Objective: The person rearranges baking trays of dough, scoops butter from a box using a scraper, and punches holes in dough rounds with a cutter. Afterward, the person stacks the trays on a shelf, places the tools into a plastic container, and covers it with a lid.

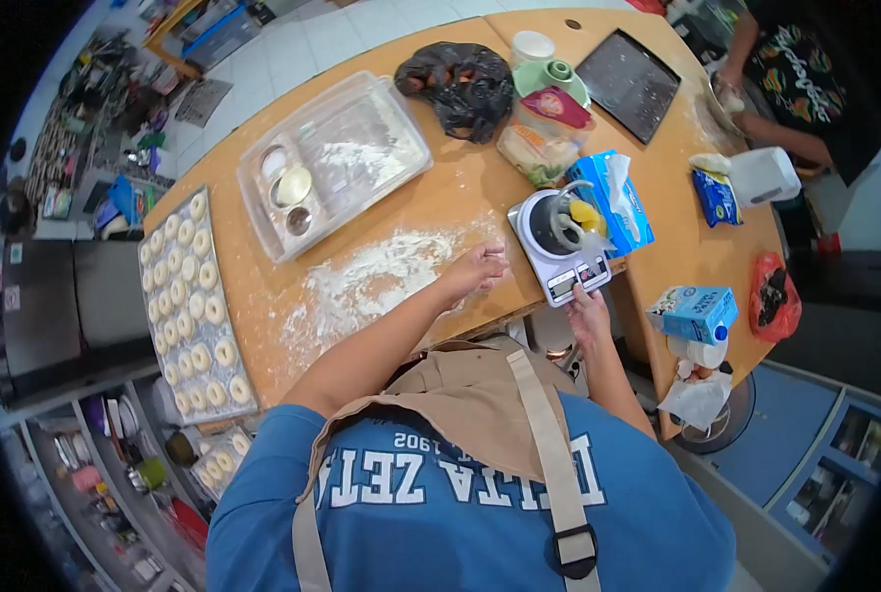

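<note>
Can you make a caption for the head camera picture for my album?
Left hand over the floury table, right hand at the kitchen scale, rows of dough rings at left.

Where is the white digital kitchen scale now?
In the head view, the scale is right of centre, beside the blue cardboard box, the right hand at its edge.

Blue tee [440, 538] nearest me: DELTA ZETA in big white caps, partly hidden by the apron strap [544, 434], w/ 1902 in smaller nos. just by it. Blue carton [697, 314] says ULTRA, rest of its print too tiny. Black tee [796, 74], far R: fancy lettering, can't make it out. Scale [588, 281] display, blue box [625, 205] & blue pkt [717, 197]: marks too sm. or blurred.
</note>
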Demonstrator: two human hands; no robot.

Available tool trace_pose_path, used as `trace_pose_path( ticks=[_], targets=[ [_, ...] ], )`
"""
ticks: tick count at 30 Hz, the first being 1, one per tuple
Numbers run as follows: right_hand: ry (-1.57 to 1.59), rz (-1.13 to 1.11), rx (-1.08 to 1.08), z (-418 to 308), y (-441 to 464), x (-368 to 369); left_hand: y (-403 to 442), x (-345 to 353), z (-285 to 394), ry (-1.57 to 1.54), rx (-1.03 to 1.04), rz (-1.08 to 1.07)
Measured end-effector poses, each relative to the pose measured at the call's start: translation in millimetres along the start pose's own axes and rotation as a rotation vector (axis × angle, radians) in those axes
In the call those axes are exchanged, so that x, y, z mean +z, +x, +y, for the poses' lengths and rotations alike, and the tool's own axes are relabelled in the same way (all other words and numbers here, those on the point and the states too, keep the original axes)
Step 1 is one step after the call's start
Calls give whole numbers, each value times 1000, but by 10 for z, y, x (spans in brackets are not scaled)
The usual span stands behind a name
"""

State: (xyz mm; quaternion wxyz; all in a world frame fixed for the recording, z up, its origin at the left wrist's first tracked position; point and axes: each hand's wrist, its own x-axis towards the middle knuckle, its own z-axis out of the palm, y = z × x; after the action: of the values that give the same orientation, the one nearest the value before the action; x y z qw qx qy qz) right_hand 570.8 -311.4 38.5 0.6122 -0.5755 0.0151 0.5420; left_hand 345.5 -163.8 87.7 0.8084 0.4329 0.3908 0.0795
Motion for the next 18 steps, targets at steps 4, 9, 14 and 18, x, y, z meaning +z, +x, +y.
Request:
trace_pose_path(
  ticks=[4,9,14,18],
  targets=[
    [-159,67,-21,11,-34,93,-583,18,49,8,112,27],
    [-257,97,-52,-91,99,-151,-1149,-89,-18,-20,292,110],
    [-316,150,-298,-28,369,-183,-2036,-532,-580,-97,355,386],
    [-546,499,-568,-139,248,69,-2577,-628,-976,-159,409,658]
  ],
)
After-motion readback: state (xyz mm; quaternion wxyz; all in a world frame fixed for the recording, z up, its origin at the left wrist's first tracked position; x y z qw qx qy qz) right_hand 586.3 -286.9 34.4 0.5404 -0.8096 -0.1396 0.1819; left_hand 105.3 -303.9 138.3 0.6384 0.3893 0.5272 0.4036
